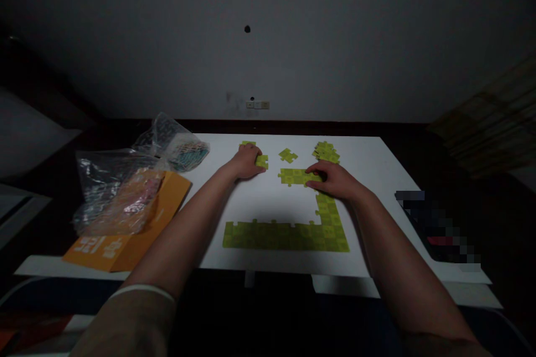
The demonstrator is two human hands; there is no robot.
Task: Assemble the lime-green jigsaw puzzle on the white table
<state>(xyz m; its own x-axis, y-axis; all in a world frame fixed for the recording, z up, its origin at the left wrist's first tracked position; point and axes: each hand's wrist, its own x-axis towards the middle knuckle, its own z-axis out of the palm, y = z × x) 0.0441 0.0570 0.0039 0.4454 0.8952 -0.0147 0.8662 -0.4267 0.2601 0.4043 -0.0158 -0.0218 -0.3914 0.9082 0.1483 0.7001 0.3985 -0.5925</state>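
Yellow-green jigsaw pieces lie on a white table. My left hand is at the far middle, its fingers curled over pieces there; one jigsaw piece shows between its thumb and index finger. My right hand has finger and thumb on the right end of a short joined jigsaw strip, one near each long edge. The palm hides how that end meets the pieces beside it. Below, a joined L-shaped jigsaw border runs along the near side and up the right. A loose jigsaw piece lies between my hands.
A small pile of jigsaw pieces sits beyond my right hand. At the left are a clear plastic bag on an orange folder and another bag of pieces. A dark, partly pixelated object lies at the right edge.
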